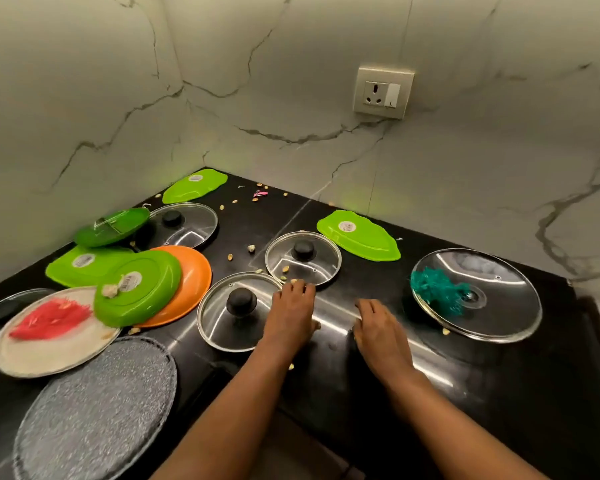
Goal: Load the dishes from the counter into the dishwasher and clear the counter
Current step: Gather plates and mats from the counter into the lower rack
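Observation:
Dishes lie spread over the black counter (499, 393). A glass lid (219, 320) with a black knob lies just left of my left hand (291, 315), and a smaller glass lid (312, 268) lies just beyond its fingertips. My left hand rests palm down on the counter, fingers straight, among loose nut shells (293, 280). Beside it, my right hand (378, 329) rests on the bare counter with its fingers loosely bent, holding nothing. A large upturned glass lid (499, 306) with a teal scrubber (437, 294) on it lies to the right.
At left are an orange plate (193, 289), a round green plate (146, 299), leaf-shaped green plates (359, 237), a beige plate (49, 355) with red shreds, and a grey speckled plate (97, 407). Another glass lid (194, 226) sits at the back. Marble walls close the corner, with a socket (383, 91).

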Demonstrator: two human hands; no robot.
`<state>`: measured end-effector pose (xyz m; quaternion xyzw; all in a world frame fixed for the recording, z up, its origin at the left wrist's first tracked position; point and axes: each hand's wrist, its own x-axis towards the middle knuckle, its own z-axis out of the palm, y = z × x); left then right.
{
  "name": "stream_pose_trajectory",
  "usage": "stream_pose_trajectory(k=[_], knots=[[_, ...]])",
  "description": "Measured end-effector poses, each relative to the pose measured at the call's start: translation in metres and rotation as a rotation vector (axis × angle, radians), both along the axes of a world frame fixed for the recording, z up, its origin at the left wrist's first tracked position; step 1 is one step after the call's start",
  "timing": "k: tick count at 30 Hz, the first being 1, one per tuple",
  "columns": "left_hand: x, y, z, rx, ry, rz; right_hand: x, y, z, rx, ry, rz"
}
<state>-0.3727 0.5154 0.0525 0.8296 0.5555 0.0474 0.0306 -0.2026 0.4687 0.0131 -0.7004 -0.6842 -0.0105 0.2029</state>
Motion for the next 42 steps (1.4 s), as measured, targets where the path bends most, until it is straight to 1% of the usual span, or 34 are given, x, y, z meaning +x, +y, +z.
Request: stream_pose_trajectory(k=[4, 7, 10, 11, 14, 17, 21, 27, 29, 33, 35, 38, 40, 42], knots=[[0.014, 0.038, 0.001, -0.03, 0.089, 0.019, 0.01, 0.035, 0.004, -0.027, -0.047, -0.004], [0.023, 0.067, 0.003, -0.102, 0.198, 0.044, 0.019, 0.062, 0.009, -0.049, -0.098, -0.021], [0.028, 0.09, -0.001, -0.202, 0.261, 0.031, 0.028, 0.089, 0.015, -0.084, -0.126, -0.025], [0.028, 0.095, -0.004, -0.232, 0.262, 0.024, 0.032, 0.1, 0.016, -0.092, -0.128, -0.027], [0.027, 0.102, -0.011, -0.32, 0.181, 0.026, 0.042, 0.133, 0.019, -0.139, -0.158, -0.039], [0.024, 0.108, -0.013, -0.371, 0.153, 0.029, 0.045, 0.164, 0.021, -0.209, -0.18, -0.057], [0.028, 0.116, -0.014, -0.387, 0.202, 0.036, 0.049, 0.199, 0.018, -0.274, -0.188, -0.083], [0.033, 0.127, -0.012, -0.417, 0.263, 0.019, 0.065, 0.224, -0.002, -0.471, -0.069, -0.121], [0.034, 0.13, -0.014, -0.404, 0.261, 0.035, 0.069, 0.224, -0.008, -0.451, -0.144, -0.116], [0.036, 0.136, -0.018, -0.393, 0.286, 0.043, 0.071, 0.226, -0.009, -0.329, -0.378, -0.069], [0.036, 0.137, -0.018, -0.402, 0.293, 0.042, 0.07, 0.23, -0.004, -0.363, -0.47, -0.012], [0.036, 0.136, -0.017, -0.414, 0.279, 0.05, 0.06, 0.234, 0.005, -0.482, -0.555, 0.03], [0.036, 0.136, -0.017, -0.411, 0.273, 0.054, 0.051, 0.234, 0.01, -0.466, -0.619, 0.047], [0.035, 0.135, -0.016, -0.419, 0.274, 0.05, 0.047, 0.233, 0.015, -0.396, -0.647, 0.082]])
